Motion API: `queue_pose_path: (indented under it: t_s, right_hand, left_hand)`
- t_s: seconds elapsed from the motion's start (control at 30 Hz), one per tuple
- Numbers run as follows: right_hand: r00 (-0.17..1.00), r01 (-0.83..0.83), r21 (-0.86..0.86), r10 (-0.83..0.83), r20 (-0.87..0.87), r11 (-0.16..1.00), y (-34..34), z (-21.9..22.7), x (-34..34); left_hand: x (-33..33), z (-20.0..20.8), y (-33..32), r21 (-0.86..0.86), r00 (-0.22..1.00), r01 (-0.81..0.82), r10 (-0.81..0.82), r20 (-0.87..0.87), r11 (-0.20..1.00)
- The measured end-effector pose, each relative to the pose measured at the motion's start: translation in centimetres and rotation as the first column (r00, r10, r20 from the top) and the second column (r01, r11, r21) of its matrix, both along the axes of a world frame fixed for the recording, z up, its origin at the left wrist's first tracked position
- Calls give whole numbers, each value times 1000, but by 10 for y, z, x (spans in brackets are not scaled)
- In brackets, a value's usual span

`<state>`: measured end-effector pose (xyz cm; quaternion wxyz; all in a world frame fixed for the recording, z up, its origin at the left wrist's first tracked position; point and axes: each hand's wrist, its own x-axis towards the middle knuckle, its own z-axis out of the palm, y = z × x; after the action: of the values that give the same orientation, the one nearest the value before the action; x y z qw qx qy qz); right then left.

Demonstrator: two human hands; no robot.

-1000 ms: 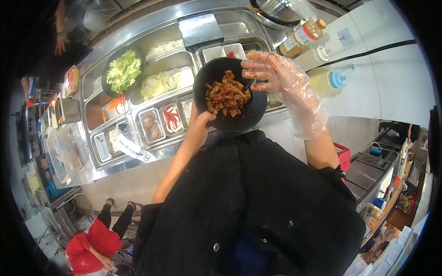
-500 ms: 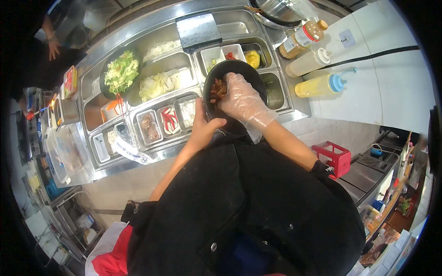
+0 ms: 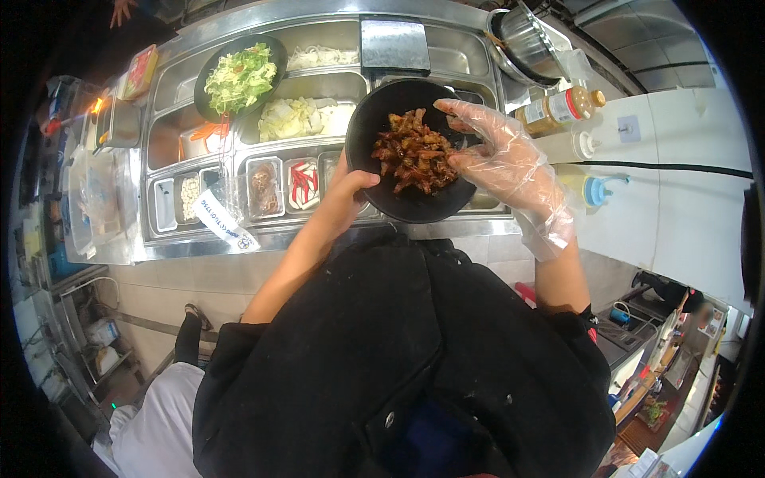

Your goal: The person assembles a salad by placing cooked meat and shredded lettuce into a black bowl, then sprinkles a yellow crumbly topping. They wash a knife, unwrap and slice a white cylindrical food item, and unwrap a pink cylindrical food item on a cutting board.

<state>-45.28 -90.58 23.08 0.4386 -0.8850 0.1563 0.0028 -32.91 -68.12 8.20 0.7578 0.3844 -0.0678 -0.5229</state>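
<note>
A black bowl (image 3: pixel 418 209) is held over the front edge of the steel counter, its inside facing up. Glossy brown cooked meat pieces (image 3: pixel 413 151) lie heaped in it. My bare left hand (image 3: pixel 344 197) grips the bowl's left rim, thumb on top. At the right side of the bowl is my right hand (image 3: pixel 510 151), in a clear plastic glove. Its fingers and thumb are spread, with the thumb tip close to the meat and nothing seen between them.
Steel wells hold chopped cabbage (image 3: pixel 299 119), red chillies (image 3: pixel 304 185) and other ingredients. A dark bowl of shredded lettuce (image 3: pixel 239 77) rests at left. Sauce bottles (image 3: pixel 560 110) line the right wall; steel bowls (image 3: pixel 530 44) stand behind them. Someone's hand (image 3: pixel 122 9) shows far left.
My right hand has drawn back from the meat to the right and its fingers have spread. The bowl now appears larger and faces up more. My left hand keeps its rim.
</note>
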Motion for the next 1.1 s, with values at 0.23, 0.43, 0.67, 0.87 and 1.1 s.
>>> queue_pose_path:
  t_s: [0.23,0.43,0.67,0.87,1.1]
  right_hand:
    - [996,-68,-79,63,-61,995,5,12,8]
    - [981,66,212,-103,167,975,12,-9,4]
    - [944,-311,-308,329,9,899,24,-2,17]
    - [843,-524,-578,477,-248,626,48,-36,38]
    - [913,-386,-392,406,-33,835,46,-38,45]
  left_hand:
    - [8,-18,10,-54,992,-34,27,-123,998]
    - [3,-17,18,46,983,-79,86,-164,996]
    - [-17,-33,26,74,996,-88,90,-19,993]
    - [-14,-19,34,25,989,34,-30,-145,999]
    - [-7,-7,31,85,995,37,-29,-92,996]
